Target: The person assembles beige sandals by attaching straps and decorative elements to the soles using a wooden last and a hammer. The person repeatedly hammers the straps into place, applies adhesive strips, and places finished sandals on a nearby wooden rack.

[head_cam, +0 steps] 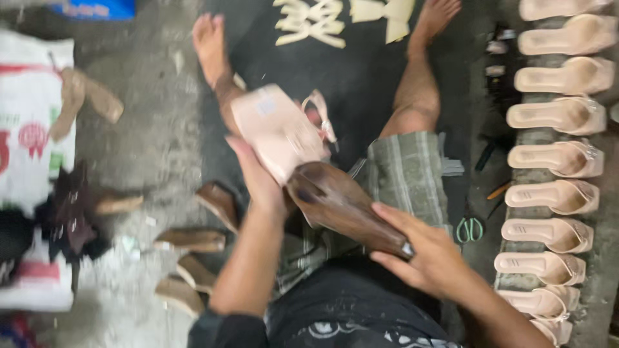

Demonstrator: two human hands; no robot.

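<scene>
My left hand grips a pale pink sandal from below, sole side up, with a strap and buckle hanging at its right. The sandal sits on a dark brown wooden shoe last that slants down to the right. My right hand is wrapped around the last's lower end, near a small metal tip. Both are held over my lap, above grey-green checked shorts. My bare legs stretch away across a dark mat.
A row of several finished pink sandals lines the right edge. Green-handled scissors lie beside my right thigh. Several brown wooden lasts lie on the concrete at left. Cream cut-out pieces rest at the mat's far end. A printed sack sits far left.
</scene>
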